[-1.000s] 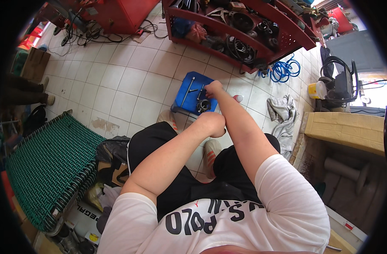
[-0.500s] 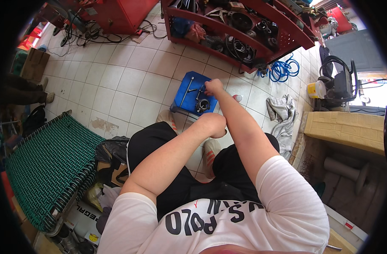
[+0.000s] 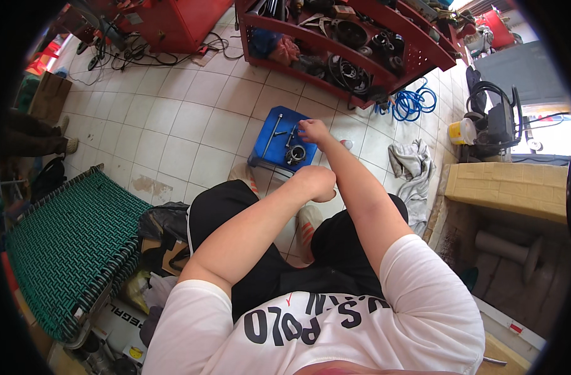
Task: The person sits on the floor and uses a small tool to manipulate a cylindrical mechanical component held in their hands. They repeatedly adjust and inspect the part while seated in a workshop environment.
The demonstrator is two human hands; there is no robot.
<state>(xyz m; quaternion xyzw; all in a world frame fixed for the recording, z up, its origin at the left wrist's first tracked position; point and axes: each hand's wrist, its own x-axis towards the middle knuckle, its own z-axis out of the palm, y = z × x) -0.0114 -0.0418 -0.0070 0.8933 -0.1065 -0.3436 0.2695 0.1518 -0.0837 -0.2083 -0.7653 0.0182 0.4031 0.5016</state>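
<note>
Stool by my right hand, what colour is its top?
The stool has a blue top, seen best in the head view.

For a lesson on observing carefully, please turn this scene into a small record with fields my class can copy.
Surface: blue stool
On it: long metal rod at left; round metal part near the close edge
Right hand: at the stool's right side; grip unclear
Left hand: nearer the body, by the right forearm; contents hidden
Floor, right: grey cloth, coiled blue hose
Beyond stool: red cart
Far left: green woven cot
</note>
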